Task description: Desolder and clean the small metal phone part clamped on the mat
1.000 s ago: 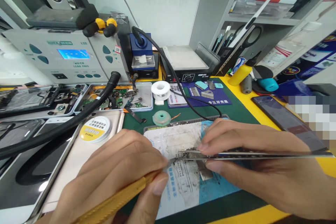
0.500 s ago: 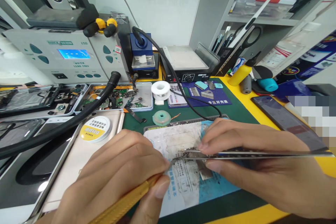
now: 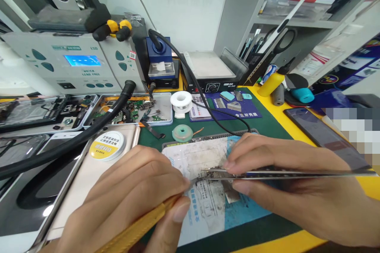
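Note:
My left hand (image 3: 130,197) is closed round the yellow handle of a soldering iron (image 3: 139,227), whose thin tip points right to a small circuit board (image 3: 216,174). My right hand (image 3: 291,182) pinches long steel tweezers (image 3: 285,174), their points resting on the same board. The board lies on a stained blue and white work mat (image 3: 204,201) near the bench's front edge. Both tool tips meet just left of my right thumb.
A hot-air station (image 3: 74,63) with a lit display stands at the back left, its black hose (image 3: 74,138) crossing a gold phone back (image 3: 89,174) and a flux tin (image 3: 107,145). Parts trays (image 3: 133,108), a solder spool (image 3: 181,101), a heating plate (image 3: 209,67) and a dark phone (image 3: 323,134) lie around.

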Demonstrator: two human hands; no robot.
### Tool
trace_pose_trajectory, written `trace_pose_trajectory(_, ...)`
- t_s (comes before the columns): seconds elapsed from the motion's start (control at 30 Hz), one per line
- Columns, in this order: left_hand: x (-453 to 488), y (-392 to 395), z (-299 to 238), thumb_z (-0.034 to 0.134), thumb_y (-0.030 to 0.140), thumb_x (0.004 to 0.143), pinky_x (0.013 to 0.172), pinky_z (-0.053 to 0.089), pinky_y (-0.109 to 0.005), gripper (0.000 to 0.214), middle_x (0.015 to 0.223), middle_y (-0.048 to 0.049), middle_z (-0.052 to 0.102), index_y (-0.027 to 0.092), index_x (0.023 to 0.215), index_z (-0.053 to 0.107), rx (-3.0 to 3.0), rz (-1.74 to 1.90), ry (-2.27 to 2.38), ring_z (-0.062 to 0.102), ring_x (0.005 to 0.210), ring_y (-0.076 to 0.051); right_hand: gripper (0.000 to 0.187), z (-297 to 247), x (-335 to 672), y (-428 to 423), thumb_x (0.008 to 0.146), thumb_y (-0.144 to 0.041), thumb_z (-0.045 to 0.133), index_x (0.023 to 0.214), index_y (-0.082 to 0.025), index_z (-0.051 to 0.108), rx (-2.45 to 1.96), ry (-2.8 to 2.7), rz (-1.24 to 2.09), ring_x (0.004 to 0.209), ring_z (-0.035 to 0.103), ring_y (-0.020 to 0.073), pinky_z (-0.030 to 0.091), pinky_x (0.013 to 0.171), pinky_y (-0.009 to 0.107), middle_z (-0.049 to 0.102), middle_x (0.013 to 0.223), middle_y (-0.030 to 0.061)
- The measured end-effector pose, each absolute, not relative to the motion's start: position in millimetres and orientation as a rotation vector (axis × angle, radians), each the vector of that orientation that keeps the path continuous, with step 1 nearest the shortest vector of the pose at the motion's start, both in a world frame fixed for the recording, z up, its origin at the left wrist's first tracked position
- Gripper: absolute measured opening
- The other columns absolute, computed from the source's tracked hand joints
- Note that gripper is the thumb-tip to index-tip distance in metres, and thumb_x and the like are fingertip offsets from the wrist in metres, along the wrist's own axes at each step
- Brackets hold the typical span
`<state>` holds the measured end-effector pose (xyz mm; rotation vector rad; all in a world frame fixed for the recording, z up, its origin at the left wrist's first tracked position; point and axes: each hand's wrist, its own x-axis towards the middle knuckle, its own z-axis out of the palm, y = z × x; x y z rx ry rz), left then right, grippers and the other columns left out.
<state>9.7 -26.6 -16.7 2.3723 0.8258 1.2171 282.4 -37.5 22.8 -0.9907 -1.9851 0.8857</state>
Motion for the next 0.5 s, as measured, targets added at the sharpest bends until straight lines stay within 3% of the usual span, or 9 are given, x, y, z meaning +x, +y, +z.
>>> trace_pose_trajectory(0.17,9.2,-28.0,-14.6,0.061,0.011,0.097,0.081,0.057,-0.035,0.016,0.089,-0.0019,0.071,0.022,0.106,0.068,2.363,1.209,0.849,0.068,0.092,-0.017,0.021,24.5,281.4,-38.1,0.089,-0.009,0.081,0.105,-0.023,0.082,-1.005,-1.993,0.875,0.088,0.078,0.0213,0.064,0.073,0.029,0.084,0.097,0.0076)
trace_pose_trajectory(0.5,11.4,-29.2,-15.2,0.062,0.009,0.094,0.078,0.058,-0.033,0.016,0.087,-0.0014,0.070,0.021,0.104,0.067,2.376,1.234,0.848,0.067,0.092,-0.016,0.023,20.1,282.5,-36.3,0.089,-0.011,0.084,0.107,-0.026,0.082,-0.992,-1.996,0.865,0.091,0.078,0.0193,0.064,0.078,0.028,0.083,0.098,0.0038)
